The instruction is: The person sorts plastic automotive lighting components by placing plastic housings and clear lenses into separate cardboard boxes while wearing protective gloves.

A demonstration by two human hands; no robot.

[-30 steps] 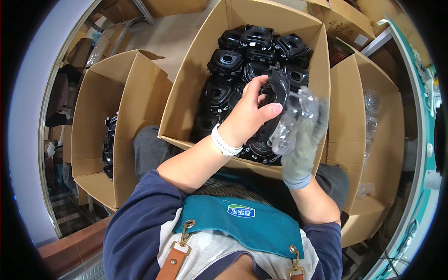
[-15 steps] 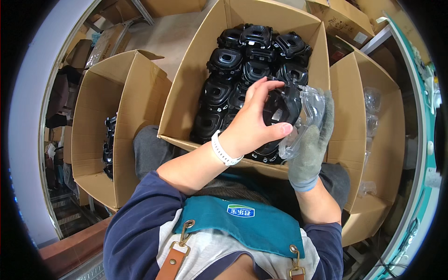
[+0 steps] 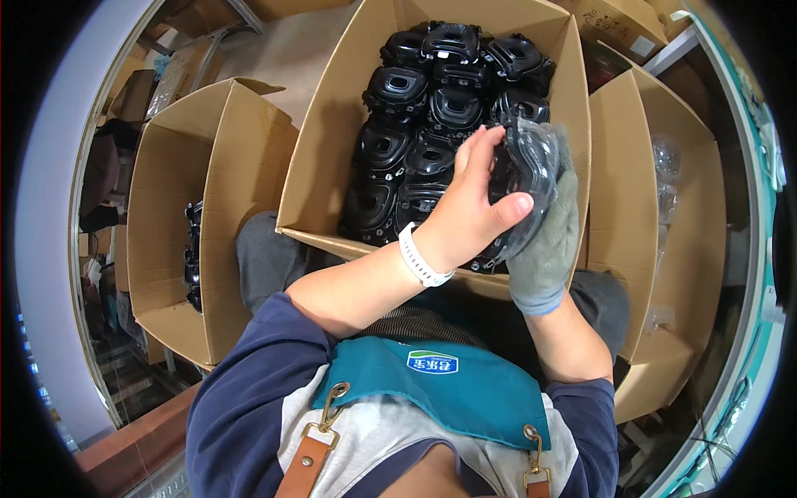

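Between my two hands, over the near right part of the open carton, a clear moulded plastic cover lies against a black plastic housing. My bare left hand, with a white band at the wrist, grips the housing from the left, thumb toward the cover. My right hand, in a grey glove, cups the cover from the right. Much of the housing is hidden behind my left hand, so I cannot tell whether the two parts are locked together. Several similar black housings fill the carton in rows.
At the left stands another open carton with black parts inside. To the right, a tall open carton holds several clear covers. A metal-framed bench edge runs along the far right.
The clear cover has come from slightly apart to right up against the black housing. Both hands have closed in on each other, and the cover is tilted more upright.
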